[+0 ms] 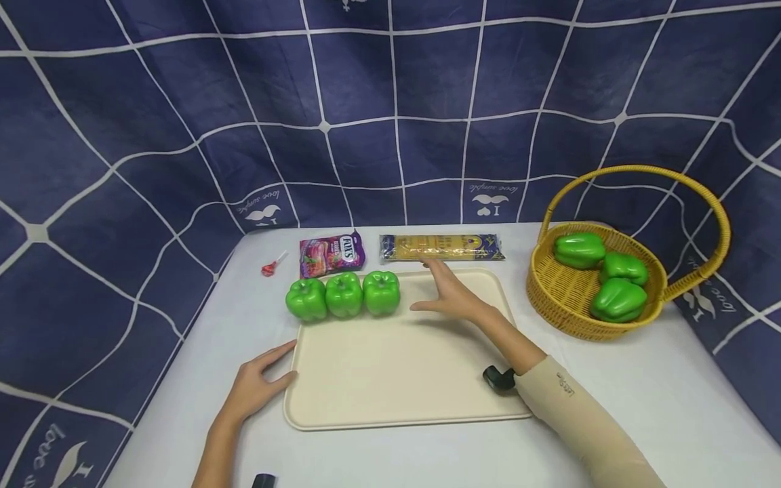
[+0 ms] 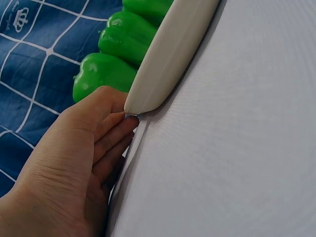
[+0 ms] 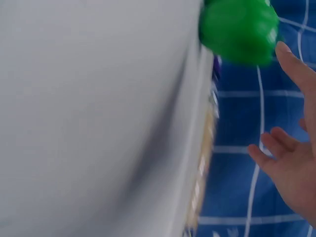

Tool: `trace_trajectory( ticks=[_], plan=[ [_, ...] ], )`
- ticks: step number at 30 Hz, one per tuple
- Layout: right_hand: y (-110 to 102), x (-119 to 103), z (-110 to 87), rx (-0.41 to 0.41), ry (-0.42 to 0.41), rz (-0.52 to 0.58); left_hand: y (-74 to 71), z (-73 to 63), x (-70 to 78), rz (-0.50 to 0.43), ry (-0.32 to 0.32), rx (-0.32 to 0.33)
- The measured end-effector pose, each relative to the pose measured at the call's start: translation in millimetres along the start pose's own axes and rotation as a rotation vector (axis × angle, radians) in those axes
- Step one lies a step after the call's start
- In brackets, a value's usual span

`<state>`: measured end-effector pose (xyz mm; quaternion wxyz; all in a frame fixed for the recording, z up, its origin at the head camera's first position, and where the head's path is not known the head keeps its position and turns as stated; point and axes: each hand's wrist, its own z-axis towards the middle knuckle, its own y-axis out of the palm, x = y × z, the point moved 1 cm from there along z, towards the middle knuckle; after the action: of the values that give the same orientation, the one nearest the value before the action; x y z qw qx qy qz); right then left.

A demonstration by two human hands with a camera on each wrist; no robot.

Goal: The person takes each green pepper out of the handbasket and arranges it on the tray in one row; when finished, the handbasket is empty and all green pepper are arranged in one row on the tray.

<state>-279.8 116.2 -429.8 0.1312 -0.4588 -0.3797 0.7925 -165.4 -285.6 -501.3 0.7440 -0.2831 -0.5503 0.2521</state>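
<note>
A cream tray (image 1: pixel 396 379) lies on the white table. Three green bell peppers (image 1: pixel 344 295) stand side by side along its back left corner. My left hand (image 1: pixel 256 386) is at the tray's left edge, thumb and fingers spread and fingertips right at the rim. The left wrist view has its fingers (image 2: pixel 111 136) at the tray's edge, below the peppers. Over the back right part of the tray, my right hand (image 1: pixel 454 295) reaches leftward with nothing in it. Its thumb and fingers are apart, the thumb pointing toward the rightmost pepper (image 3: pixel 239 29).
A yellow wicker basket (image 1: pixel 564 305) with a tall handle stands at the right, holding three more green peppers (image 1: pixel 619 300). Behind the tray lie a purple candy bag (image 1: pixel 332 254) and a pack of spaghetti (image 1: pixel 442 247). A red lollipop (image 1: pixel 268 269) lies at the back left.
</note>
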Motion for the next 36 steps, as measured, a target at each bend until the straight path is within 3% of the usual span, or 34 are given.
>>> trace_trajectory(
  ticks=[12, 19, 24, 29, 36],
  plan=[
    [-112.5, 35.8, -59.6, 0.191, -0.004, -0.13, -0.3, 0.6, 1.0, 0.009, 0.004, 0.001],
    [-176.8, 71.4, -90.9, 0.281, 0.168, -0.241, -0.1, 1.0, 0.3, -0.01, 0.009, 0.003],
    [-210.3, 97.5, -106.1, 0.335, 0.214, -0.31, 0.9, 0.5, -0.8, -0.015, 0.0, -0.01],
    [-229.6, 121.0, -115.3, 0.304, 0.276, -0.344, 0.6, 0.2, 0.2, -0.019, 0.005, -0.005],
    [-235.1, 144.8, -123.1, 0.181, 0.388, -0.345, -1.1, -0.8, 2.8, -0.014, -0.012, -0.007]
  ],
)
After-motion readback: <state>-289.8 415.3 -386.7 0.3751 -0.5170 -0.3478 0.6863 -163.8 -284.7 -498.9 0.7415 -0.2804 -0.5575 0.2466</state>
